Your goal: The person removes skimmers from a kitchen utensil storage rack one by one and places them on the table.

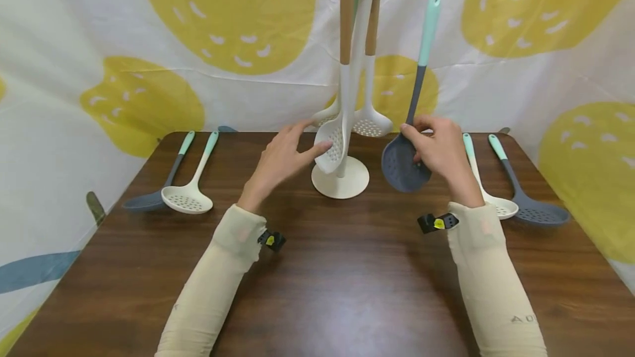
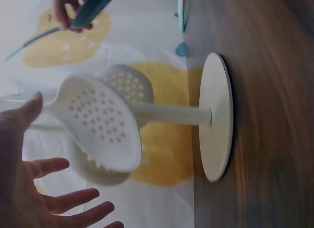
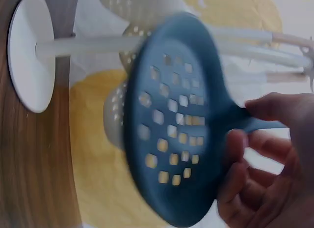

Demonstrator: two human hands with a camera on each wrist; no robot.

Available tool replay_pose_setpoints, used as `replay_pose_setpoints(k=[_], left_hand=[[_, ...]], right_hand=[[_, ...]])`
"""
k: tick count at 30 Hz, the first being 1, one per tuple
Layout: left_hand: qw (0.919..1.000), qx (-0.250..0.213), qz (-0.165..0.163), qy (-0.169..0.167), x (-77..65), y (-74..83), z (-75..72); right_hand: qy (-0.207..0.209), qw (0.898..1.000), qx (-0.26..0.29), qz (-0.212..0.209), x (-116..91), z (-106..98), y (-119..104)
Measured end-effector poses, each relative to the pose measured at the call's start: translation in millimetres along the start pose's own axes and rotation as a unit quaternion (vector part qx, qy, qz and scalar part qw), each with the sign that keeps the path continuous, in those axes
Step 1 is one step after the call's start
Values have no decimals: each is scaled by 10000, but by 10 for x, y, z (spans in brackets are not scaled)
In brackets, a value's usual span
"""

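My right hand [image 1: 439,145] pinches a dark blue-grey skimmer [image 1: 405,164] where its neck meets the bowl, thumb on one side and fingers on the other. Its mint-green handle [image 1: 429,26] points up. In the right wrist view, the perforated skimmer bowl [image 3: 171,120] fills the middle. My left hand [image 1: 283,156] is spread beside a white skimmer [image 1: 331,145] with a wooden handle, hanging on the white utensil stand [image 1: 340,183]. The left wrist view shows that hand [image 2: 44,188] with fingers straight and apart and the thumb near the white skimmer's neck [image 2: 100,122].
Another wooden-handled white skimmer [image 1: 372,122] hangs on the stand, with a further white one partly hidden behind. On the table's left lie a dark skimmer [image 1: 149,201] and a white skimmer [image 1: 187,200]. A white skimmer [image 1: 503,206] and a dark skimmer [image 1: 541,212] lie on the right.
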State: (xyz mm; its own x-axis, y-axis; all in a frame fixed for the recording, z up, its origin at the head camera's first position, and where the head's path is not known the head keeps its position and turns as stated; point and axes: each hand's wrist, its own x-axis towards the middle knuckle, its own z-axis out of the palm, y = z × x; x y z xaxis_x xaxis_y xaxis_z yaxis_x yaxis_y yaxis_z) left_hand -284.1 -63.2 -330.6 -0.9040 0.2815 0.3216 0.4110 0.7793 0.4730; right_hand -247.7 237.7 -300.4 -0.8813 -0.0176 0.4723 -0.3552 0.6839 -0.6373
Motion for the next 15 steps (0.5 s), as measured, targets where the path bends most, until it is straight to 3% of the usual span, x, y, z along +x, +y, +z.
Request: replay_pose_setpoints(k=[4, 8, 15], left_hand=[[9997, -104, -208, -2, 34, 61, 48], [9994, -253, -202, -88, 43, 85, 105], [9988, -414, -164, -194, 62, 94, 202]], right_hand=[[-371, 9974, -466, 415, 23, 6, 77], [-708, 9906, -771, 879, 26, -48, 171], [-1483, 9698, -806, 1760, -15, -159, 330]])
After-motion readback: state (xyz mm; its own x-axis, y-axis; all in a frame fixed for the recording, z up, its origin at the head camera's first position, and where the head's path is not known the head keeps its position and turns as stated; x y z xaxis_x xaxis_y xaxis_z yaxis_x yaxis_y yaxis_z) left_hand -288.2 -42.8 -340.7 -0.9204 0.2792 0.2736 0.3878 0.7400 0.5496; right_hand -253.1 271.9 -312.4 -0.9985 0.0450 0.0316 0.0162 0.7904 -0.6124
